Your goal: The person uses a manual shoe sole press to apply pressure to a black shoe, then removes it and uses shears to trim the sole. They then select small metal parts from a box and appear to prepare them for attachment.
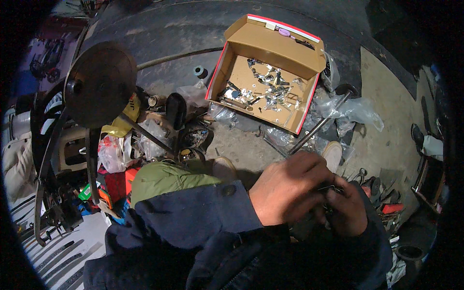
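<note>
My left hand (292, 187) reaches across from a dark sleeve, its fingers bent and pressed toward my right hand (350, 209). The two meet at the fingertips, closed around something small with a thin, shiny edge. Fingers and shadow hide most of it, so its kind cannot be made out. Beyond my hands lies an open cardboard box (238, 63) with red and white edges. Scattered over its bottom are many small metal and plastic parts (274, 86), several white rings among them. A purple-handled tool (284, 32) lies along the lid's edge.
A metal rod (314, 135) slants up between my hands and the box. Clear plastic bags (355, 113) lie beside it. Far left stands a large dark disc (101, 79) on metal legs. Bags, a small green spool (198, 71) and loose tools (374, 188) crowd the floor.
</note>
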Demonstrator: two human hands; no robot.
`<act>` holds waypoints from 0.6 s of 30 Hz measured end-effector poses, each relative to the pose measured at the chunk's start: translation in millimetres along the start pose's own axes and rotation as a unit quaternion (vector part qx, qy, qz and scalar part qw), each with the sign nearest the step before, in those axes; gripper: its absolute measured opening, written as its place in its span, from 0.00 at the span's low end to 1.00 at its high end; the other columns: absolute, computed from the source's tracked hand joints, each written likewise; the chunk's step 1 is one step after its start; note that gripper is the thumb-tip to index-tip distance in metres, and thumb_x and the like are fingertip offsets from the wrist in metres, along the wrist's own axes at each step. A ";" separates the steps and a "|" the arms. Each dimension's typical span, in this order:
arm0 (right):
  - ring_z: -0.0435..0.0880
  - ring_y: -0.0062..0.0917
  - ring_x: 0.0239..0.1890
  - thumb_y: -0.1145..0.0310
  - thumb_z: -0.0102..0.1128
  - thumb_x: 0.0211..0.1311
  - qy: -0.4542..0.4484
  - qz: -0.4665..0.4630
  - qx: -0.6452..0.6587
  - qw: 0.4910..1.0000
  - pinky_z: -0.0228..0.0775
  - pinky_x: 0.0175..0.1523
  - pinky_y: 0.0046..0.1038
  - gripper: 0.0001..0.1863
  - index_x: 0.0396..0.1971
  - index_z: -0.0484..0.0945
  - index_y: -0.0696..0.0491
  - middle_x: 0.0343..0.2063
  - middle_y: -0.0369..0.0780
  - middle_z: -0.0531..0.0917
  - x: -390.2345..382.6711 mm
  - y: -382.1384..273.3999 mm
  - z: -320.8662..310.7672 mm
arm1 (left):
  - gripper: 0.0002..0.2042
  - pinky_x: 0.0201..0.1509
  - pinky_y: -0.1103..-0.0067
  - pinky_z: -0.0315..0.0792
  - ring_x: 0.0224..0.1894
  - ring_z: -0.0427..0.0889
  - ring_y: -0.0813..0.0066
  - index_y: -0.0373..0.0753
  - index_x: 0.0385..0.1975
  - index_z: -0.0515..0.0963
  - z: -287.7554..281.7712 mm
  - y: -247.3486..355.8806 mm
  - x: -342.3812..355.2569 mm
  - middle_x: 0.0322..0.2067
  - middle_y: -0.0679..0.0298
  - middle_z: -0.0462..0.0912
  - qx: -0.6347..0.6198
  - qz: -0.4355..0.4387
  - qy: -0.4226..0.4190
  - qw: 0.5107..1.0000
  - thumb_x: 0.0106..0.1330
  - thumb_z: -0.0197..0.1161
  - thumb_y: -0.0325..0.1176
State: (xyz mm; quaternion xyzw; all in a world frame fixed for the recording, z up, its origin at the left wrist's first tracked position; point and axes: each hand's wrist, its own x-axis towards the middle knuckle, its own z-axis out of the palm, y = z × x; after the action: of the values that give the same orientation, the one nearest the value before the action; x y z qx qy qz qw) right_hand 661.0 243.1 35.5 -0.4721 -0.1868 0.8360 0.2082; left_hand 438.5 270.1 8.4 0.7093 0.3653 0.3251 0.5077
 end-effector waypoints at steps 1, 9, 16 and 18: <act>0.82 0.27 0.51 0.64 0.62 0.68 -0.014 -0.012 0.000 1.000 0.74 0.58 0.30 0.24 0.59 0.71 0.59 0.49 0.42 0.82 0.9 0.6 0.4 | 0.19 0.53 0.63 0.78 0.52 0.81 0.46 0.39 0.49 0.80 -0.2 -0.8 -0.5 0.49 0.49 0.80 0.003 0.005 -0.005 1.000 0.56 0.68 0.28; 0.81 0.25 0.51 0.66 0.65 0.66 0.054 0.006 -0.115 0.992 0.73 0.58 0.29 0.22 0.56 0.74 0.59 0.44 0.39 0.84 1.2 -1.5 9.7 | 0.15 0.53 0.62 0.77 0.51 0.81 0.46 0.38 0.47 0.80 5.3 -12.9 -3.1 0.46 0.49 0.81 -0.058 0.047 0.001 0.997 0.59 0.61 0.23; 0.72 0.16 0.23 0.61 0.63 0.69 0.081 0.022 -0.033 0.996 0.63 0.28 0.21 0.15 0.45 0.79 0.57 0.26 0.33 0.77 -5.0 -12.2 14.8 | 0.09 0.51 0.63 0.76 0.47 0.82 0.45 0.37 0.45 0.81 -12.9 -42.0 12.5 0.41 0.49 0.83 -0.025 -0.063 0.015 0.998 0.67 0.60 0.27; 0.70 0.16 0.20 0.59 0.62 0.71 0.090 0.012 -0.047 0.995 0.60 0.24 0.21 0.15 0.43 0.79 0.57 0.25 0.33 0.77 -8.8 -12.1 13.7 | 0.09 0.52 0.63 0.75 0.47 0.83 0.45 0.36 0.45 0.80 -23.8 -54.5 17.4 0.40 0.48 0.84 0.062 -0.112 -0.015 0.992 0.68 0.60 0.30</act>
State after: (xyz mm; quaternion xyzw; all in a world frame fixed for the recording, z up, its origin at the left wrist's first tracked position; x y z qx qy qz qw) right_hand 655.4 247.2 54.5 -0.5568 -0.2005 0.7830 0.1914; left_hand 417.5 308.3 -35.7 0.6988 0.4545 0.2321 0.5012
